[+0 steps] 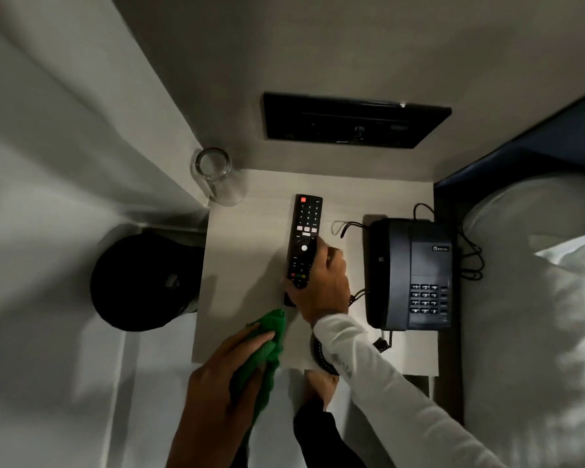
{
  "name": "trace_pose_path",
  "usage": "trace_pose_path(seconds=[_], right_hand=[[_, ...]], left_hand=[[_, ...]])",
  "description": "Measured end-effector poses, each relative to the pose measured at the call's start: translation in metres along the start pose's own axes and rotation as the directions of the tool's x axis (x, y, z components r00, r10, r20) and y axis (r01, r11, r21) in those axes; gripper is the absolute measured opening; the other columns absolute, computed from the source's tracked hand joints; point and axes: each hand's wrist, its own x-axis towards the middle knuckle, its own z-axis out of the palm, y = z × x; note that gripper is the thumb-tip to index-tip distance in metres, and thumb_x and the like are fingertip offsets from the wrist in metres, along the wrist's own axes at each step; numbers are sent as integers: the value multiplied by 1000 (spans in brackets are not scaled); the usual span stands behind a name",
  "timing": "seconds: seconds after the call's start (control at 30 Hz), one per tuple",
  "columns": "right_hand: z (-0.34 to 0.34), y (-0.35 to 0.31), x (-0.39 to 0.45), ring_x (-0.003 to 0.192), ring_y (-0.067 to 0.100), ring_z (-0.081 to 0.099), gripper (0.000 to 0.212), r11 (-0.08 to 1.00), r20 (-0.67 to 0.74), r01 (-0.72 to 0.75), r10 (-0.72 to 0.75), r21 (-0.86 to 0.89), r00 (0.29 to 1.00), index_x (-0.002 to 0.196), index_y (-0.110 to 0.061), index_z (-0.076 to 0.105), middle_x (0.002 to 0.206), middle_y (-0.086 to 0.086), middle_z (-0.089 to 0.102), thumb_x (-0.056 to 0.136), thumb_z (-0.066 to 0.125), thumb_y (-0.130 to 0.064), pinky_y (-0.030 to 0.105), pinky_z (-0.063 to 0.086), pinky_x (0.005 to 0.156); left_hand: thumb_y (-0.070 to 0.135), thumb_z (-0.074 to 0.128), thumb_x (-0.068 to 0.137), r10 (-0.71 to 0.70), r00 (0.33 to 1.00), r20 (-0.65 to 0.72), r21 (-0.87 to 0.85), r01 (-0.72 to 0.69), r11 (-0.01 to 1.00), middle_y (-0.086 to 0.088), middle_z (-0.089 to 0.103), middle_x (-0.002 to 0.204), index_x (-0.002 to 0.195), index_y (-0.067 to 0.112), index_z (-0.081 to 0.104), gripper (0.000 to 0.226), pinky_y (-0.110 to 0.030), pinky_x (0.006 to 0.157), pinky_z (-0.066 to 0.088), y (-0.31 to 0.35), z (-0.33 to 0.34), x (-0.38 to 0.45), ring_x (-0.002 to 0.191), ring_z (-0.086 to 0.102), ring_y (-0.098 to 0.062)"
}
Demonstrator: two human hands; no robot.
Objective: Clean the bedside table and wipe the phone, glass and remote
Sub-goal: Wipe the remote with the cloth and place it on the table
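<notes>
On the bedside table point(250, 265), the right hand point(321, 282) grips the remote point(303, 241) by its bottom end, likely so the left hand point(223, 383), squeezing a green cloth point(267, 346), can wipe it.

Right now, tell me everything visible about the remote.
The remote is a long, slim black handset, apparently plastic, buttons facing up: a red power key at the far end, number keys, white shortcut keys, a round white centre button, and coloured keys near the lower end. It lies lengthwise mid-table, between the glass and the phone. The right hand grips its near end; whether it is lifted is unclear.
</notes>
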Motion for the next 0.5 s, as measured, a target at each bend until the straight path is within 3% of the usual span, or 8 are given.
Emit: trace_pose_path(seconds=[0.07,0.17,0.3,0.5], right_hand=[[5,4,-8,118,31,56,84,999,-1,-38,38,-9,999,153,-17,31,133,9,47,83,70,-39,49,55,92],[7,11,-15,115,34,59,67,996,-14,-86,86,-15,996,150,-13,34,131,11,49,91,61,-30,49,56,90],[11,15,-21,120,38,50,67,992,-44,-126,127,26,991,149,-9,35,134,18,46,92,61,-31,49,49,98],[27,-2,-28,121,40,47,64,973,-101,-231,231,14,968,151,-3,32,132,21,43,97,55,-30,47,43,106]], left_hand=[[0,72,86,16,1000,0,-33,-16,999,27,61,129,122,23,72,43,0,97,43,6,4,0,116,57,19],[1,70,88,36,999,-3,-40,-36,999,27,60,130,124,23,71,42,0,96,44,7,9,-9,116,57,18],[1,68,90,61,998,3,-44,-61,997,23,62,131,125,24,70,42,-6,100,46,-2,3,-24,118,58,14],[10,64,93,77,997,-33,-47,-78,996,29,64,129,125,26,70,36,0,98,42,-24,-20,-49,118,57,16]])
